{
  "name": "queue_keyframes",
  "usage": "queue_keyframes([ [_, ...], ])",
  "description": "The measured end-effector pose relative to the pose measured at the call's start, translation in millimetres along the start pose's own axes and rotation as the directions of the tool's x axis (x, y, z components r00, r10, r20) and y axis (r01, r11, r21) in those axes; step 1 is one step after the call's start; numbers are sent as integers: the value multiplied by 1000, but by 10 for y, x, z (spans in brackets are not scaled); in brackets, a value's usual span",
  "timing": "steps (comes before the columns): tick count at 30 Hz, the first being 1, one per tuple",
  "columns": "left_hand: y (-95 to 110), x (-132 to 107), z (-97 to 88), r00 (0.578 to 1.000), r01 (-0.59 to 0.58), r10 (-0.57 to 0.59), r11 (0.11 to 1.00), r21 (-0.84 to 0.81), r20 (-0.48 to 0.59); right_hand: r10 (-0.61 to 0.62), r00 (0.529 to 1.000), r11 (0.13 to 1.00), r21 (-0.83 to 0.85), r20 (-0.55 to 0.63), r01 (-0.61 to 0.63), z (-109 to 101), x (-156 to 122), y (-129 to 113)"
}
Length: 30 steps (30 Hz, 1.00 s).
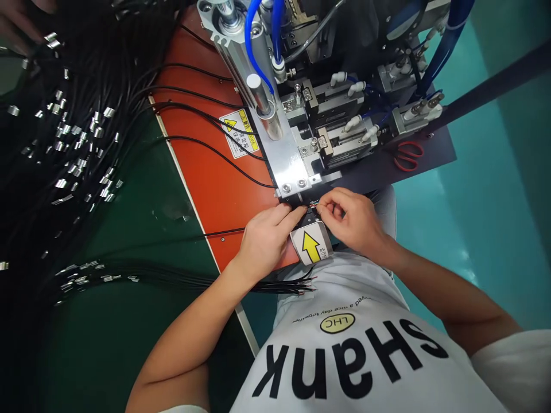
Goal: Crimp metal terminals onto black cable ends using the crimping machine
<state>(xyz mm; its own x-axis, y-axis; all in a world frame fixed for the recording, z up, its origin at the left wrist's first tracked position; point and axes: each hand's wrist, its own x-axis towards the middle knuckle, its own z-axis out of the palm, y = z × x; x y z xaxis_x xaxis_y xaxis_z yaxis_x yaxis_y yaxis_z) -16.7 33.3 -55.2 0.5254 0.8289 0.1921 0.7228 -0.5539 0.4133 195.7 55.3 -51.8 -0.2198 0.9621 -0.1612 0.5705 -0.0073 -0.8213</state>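
Observation:
My left hand (269,235) rests at the front of the machine, with its fingers closed over a black cable (224,232) that trails away to the left. Close to it, my right hand (353,221) pinches thumb and forefinger at the thin, reddish wire ends (313,205) of the cable. Both hands meet at a small black fixture (310,218), just above a metal plate (316,252) with a yellow arrow label. My fingertips partly hide the wire ends. The machine's metal bracket (286,155) stands directly beyond my hands.
Several black cables (202,140) run across the red-orange board (202,183) into the machine. A cable bundle (181,278) lies beside my left forearm. A large cable heap (86,126) with silvery ends covers the left. Red-handled scissors (408,156) lie right. Another person's hand (19,23) is at upper left.

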Motion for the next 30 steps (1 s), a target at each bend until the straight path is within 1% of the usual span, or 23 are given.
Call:
queue_keyframes([
  [2,1,-3,4,1000,-3,3,1000,8,-8,80,985,968,225,155,-114,-3,60,110],
  [3,2,-5,7,1000,-6,6,1000,10,-11,105,977,949,275,187,-155,7,66,158],
  [4,2,-8,10,1000,-8,8,1000,12,-12,114,980,947,282,161,-157,22,54,194],
  [5,4,-12,14,1000,-7,7,1000,16,-15,101,991,959,256,85,-120,38,24,215],
  [6,5,-15,17,1000,-1,1,1000,22,-18,61,998,977,206,-5,-59,53,-19,223],
  [7,8,-18,19,1000,10,-9,999,33,-20,-4,997,989,146,-74,15,64,-69,222],
  [8,11,-20,20,1000,25,-24,999,47,-18,-75,991,992,90,-114,85,69,-118,217],
  [9,15,-23,20,999,43,-42,997,63,-15,-131,983,989,52,-126,139,70,-159,212],
  [10,19,-26,18,998,59,-58,995,77,-11,-157,980,986,41,-125,163,67,-185,210],
  [11,25,-30,16,998,68,-68,994,89,-7,-142,982,987,59,-123,150,61,-194,213],
  [13,40,-43,16,998,68,-67,991,111,-16,-12,994,982,185,-105,31,53,-155,229],
  [15,56,-59,27,997,69,-62,988,140,-51,132,991,927,354,6,-125,57,-62,241],
  [16,64,-66,36,996,71,-62,986,149,-66,172,982,885,425,78,-188,66,-9,241],
  [18,77,-80,53,995,77,-67,989,126,-79,199,964,810,524,177,-263,92,84,228],
  [21,95,-114,34,991,108,-110,994,-34,-72,213,947,709,629,240,-319,132,153,200],
  [23,113,-181,-19,981,180,-188,974,-136,-52,228,935,655,668,272,-354,147,158,192],
  [24,125,-235,-50,973,218,-227,964,-150,-43,238,930,636,679,279,-367,152,153,192],
  [26,156,-380,-103,960,272,-276,958,-90,-43,259,925,623,683,279,-381,157,144,198],
  [28,183,-540,-127,958,285,-283,958,30,-50,265,926,637,672,269,-378,162,143,208],
  [30,193,-669,-129,959,283,-281,949,139,-34,256,933,663,657,252,-359,168,150,220],
])
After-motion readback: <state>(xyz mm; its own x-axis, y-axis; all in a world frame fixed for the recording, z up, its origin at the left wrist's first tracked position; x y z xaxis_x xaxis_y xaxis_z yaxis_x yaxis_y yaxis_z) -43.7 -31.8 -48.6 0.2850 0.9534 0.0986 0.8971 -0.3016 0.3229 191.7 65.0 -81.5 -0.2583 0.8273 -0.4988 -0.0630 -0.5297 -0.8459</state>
